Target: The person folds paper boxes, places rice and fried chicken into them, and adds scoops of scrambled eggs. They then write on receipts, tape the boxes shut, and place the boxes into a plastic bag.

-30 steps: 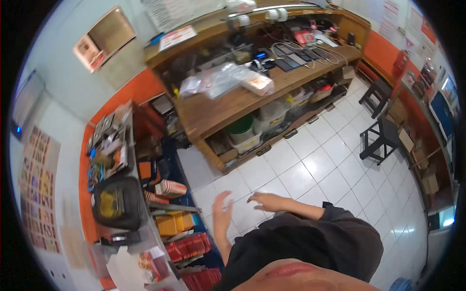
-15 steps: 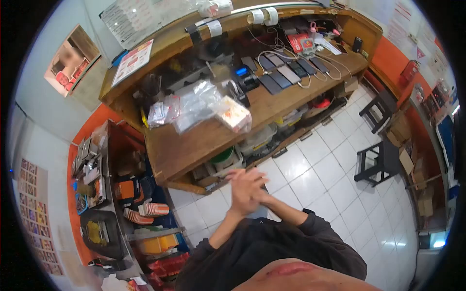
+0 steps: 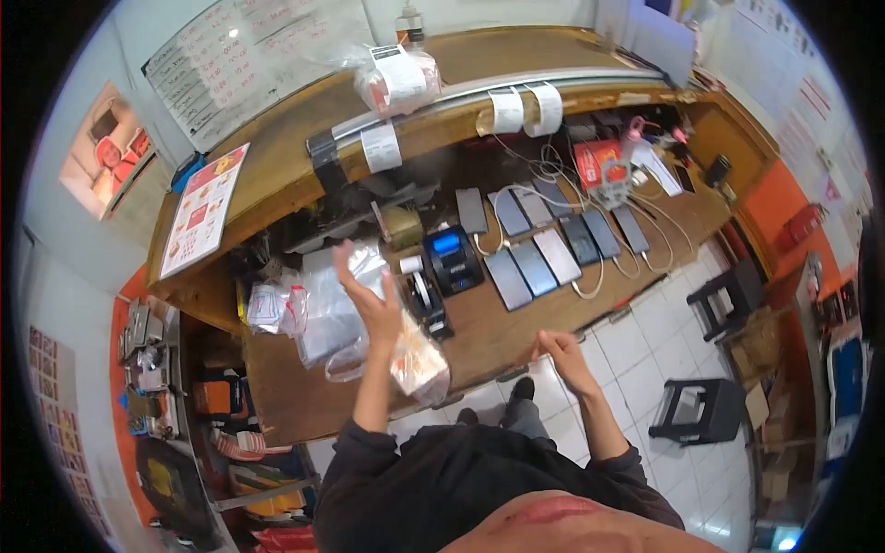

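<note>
Light was bright, fairly even. Floor [image 3: 627,355] showed glare toward lower right; printer screen [image 3: 446,243] glowed blue. Under upper ledge [image 3: 525,53], shadow was dark. Left hand [image 3: 376,311] looked slightly blurred. Picture edges curved strongly; corners were black.

My left hand [image 3: 371,302] is over clear bags [image 3: 323,313], with a wrapped box [image 3: 419,367] just beside it. My right hand [image 3: 564,358] has room to slide along the bare front of the desk [image 3: 498,339]. Farther back, the black printer [image 3: 454,269], phones [image 3: 557,255] and loopy white cables [image 3: 551,171] block me.
</note>
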Demonstrator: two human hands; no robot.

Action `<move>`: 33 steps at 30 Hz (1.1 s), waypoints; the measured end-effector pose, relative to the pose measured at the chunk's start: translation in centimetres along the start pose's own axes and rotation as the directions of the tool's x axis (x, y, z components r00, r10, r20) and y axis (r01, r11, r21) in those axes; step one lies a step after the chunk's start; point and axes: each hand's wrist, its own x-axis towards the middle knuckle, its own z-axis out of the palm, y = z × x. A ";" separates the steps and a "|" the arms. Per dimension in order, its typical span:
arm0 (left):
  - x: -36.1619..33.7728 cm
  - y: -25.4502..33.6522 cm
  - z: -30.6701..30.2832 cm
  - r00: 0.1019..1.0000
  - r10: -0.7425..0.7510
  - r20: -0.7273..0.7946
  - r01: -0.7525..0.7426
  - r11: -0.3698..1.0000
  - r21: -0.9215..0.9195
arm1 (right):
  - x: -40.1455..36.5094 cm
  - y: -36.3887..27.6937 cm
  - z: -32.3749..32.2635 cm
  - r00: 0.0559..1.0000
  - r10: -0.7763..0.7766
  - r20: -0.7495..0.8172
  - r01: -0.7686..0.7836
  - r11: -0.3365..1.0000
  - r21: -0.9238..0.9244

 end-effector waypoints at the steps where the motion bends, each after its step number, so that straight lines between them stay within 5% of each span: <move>1: 3.3 -1.0 1.5 0.993 0.043 -0.106 -0.047 0.998 -0.032 | 2.7 -0.7 -2.0 0.998 -0.035 -0.047 0.035 0.999 -0.016; 3: 10.3 -3.3 3.8 0.950 0.098 -0.296 -0.097 0.995 0.019 | 7.8 -3.8 -5.8 1.000 -0.014 0.012 0.016 0.987 -0.161; 5: 16.8 -4.8 3.9 0.920 0.126 -0.372 -0.051 0.978 0.204 | 14.1 -7.2 -7.9 0.948 -0.310 0.066 0.317 0.912 -0.262; 6: 19.8 -5.4 3.8 0.918 0.140 -0.372 -0.019 0.951 0.309 | 17.5 -9.4 -9.0 0.862 -0.488 0.136 0.482 0.706 -0.519; 9: 25.5 -10.8 5.3 0.893 0.025 -0.448 0.202 0.869 0.452 | 27.4 -19.8 -9.6 0.639 -0.706 0.306 0.726 0.420 -0.545; 10: 25.9 -10.8 5.5 0.885 0.031 -0.465 0.216 0.857 0.468 | 30.9 -22.7 -9.5 0.642 -0.703 0.306 0.745 0.479 -0.464; 11: 25.9 -10.3 6.2 0.899 -0.082 -0.431 0.335 0.762 0.554 | 34.5 -25.4 -9.1 0.783 -0.563 0.266 0.622 0.691 -0.367; 12: 26.1 -9.9 6.7 0.889 -0.203 -0.410 0.437 0.642 0.630 | 38.5 -28.1 -7.9 0.729 -0.582 0.361 0.685 0.631 -0.365; 14: 25.7 -10.2 6.7 0.855 -0.202 -0.478 0.488 0.627 0.607 | 47.4 -30.6 -3.8 0.410 -0.781 0.471 0.875 0.190 -0.446; 16: 26.0 -10.6 6.3 0.883 -0.238 -0.405 0.457 0.636 0.623 | 53.4 -31.4 0.3 0.318 -0.739 0.594 0.780 -0.152 -0.607; 17: 26.0 -10.9 6.3 0.883 -0.234 -0.408 0.458 0.624 0.633 | 56.3 -31.7 1.9 0.300 -0.738 0.605 0.799 -0.151 -0.582; 19: 26.1 -10.7 6.1 0.881 -0.238 -0.408 0.460 0.627 0.629 | 59.4 -32.2 5.0 0.504 -0.395 0.768 0.826 -0.039 -0.562; 20: 26.2 -10.8 6.1 0.887 -0.252 -0.388 0.452 0.650 0.611 | 59.5 -31.8 5.7 0.487 -0.403 0.775 0.837 -0.038 -0.546; 22: 26.3 -10.7 6.1 0.882 -0.243 -0.405 0.462 0.623 0.631 | 59.7 -30.6 6.5 0.488 -0.225 0.843 0.784 0.537 -0.311; 23: 26.3 -10.6 6.2 0.880 -0.244 -0.407 0.464 0.621 0.631 | 59.8 -30.4 6.6 0.325 -0.342 0.882 0.849 0.517 -0.112; 28: 25.9 -10.9 6.1 0.891 -0.211 -0.402 0.436 0.648 0.625 | 59.2 -32.9 2.4 0.465 -0.565 0.682 0.825 0.557 -0.101; 30: 25.8 -11.7 5.9 0.899 -0.217 -0.380 0.422 0.659 0.623 | 57.9 -35.3 -1.6 0.455 -0.694 0.559 0.861 0.502 -0.077; 33: 25.7 -11.5 5.9 0.905 -0.216 -0.367 0.404 0.709 0.578 | 58.2 -39.3 -9.5 0.472 -0.772 0.425 0.870 0.333 -0.362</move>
